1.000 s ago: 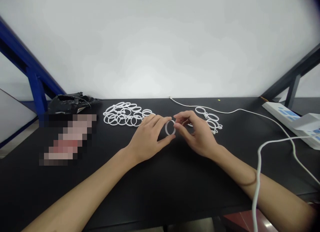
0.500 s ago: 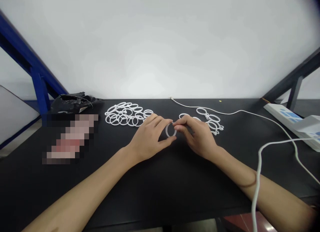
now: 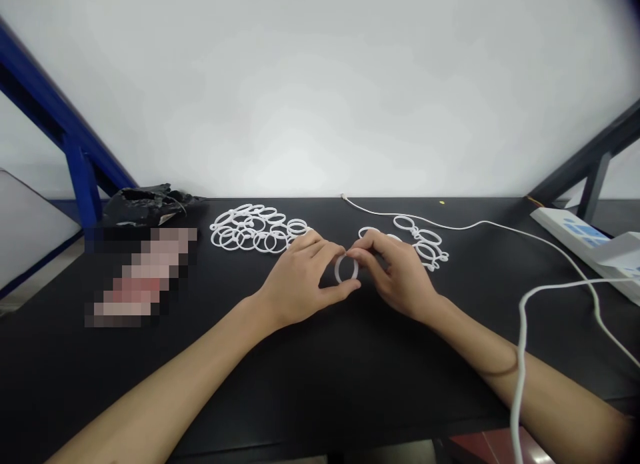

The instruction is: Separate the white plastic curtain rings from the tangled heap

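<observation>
Between my hands is a small white ring point(image 3: 337, 272), raised over the black table. My left hand point(image 3: 300, 281) grips it, with fingers at the top and the thumb at its lower edge. My right hand point(image 3: 395, 274) pinches at the ring's top with thumb and forefinger; whatever small part lies in that pinch is hidden by the fingertips. Beyond my left hand lies a pile of white rings point(image 3: 245, 236) with small knobs. Another, smaller group of white rings point(image 3: 429, 237) rests behind my right hand, partly covered by it.
A white cable point(image 3: 480, 223) runs across the table's back right, and another cable point(image 3: 523, 317) hangs over my right forearm. At right stands a white and blue box-like object point(image 3: 583, 232). Crumpled black plastic point(image 3: 145, 204) lies at the back left, behind a pixelated patch. A white wall point(image 3: 320, 91) rises behind.
The ring has come slightly down and to the right in my hands. My left thumb has shifted right along with it, and my right fingertips still pinch at its top.
</observation>
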Available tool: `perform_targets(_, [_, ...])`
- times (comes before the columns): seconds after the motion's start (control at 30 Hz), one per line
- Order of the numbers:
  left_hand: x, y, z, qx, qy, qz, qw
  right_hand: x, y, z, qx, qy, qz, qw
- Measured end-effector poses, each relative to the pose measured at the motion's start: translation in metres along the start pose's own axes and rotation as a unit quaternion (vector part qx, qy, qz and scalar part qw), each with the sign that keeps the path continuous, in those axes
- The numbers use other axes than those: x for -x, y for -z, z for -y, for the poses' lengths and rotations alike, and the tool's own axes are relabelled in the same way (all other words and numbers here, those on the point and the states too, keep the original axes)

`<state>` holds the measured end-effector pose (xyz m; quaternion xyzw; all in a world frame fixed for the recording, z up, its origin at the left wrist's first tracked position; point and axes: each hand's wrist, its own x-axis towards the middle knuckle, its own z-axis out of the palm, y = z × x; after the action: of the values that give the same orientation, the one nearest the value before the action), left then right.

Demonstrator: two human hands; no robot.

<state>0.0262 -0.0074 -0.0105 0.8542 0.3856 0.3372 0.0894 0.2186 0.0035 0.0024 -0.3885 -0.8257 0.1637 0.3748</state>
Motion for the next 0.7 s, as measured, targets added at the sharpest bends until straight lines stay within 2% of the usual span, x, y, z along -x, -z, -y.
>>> perform_targets(0.13, [0.0,0.001,-0.001,0.009,0.001,0.007,1.0,-0.002,0.002,-0.001,-0.094,-0.062,0.039,0.993])
perform_targets(0.27, [0.0,0.002,0.0,0.004,0.0,-0.008,1.0,-0.004,0.002,-0.004,-0.221,-0.113,0.067,0.967])
perform_targets(0.37, [0.0,0.002,0.002,-0.009,-0.009,-0.008,1.0,-0.005,-0.001,-0.004,-0.27,-0.135,0.064,0.951])
perform_targets(0.43, [-0.001,0.003,0.003,-0.028,-0.007,-0.002,1.0,-0.004,-0.002,-0.005,-0.27,-0.141,0.05,0.951])
perform_targets(0.5, [-0.002,0.007,0.006,-0.055,0.01,-0.005,0.998,-0.004,-0.002,-0.008,-0.214,-0.125,0.028,0.968])
perform_targets(0.6, [-0.008,0.019,0.018,-0.113,0.081,-0.032,0.99,-0.006,0.002,-0.021,-0.01,-0.065,-0.013,0.998])
perform_targets(0.7, [-0.017,0.032,0.041,-0.172,0.187,-0.039,0.966,-0.008,0.008,-0.038,0.189,-0.029,-0.018,0.981])
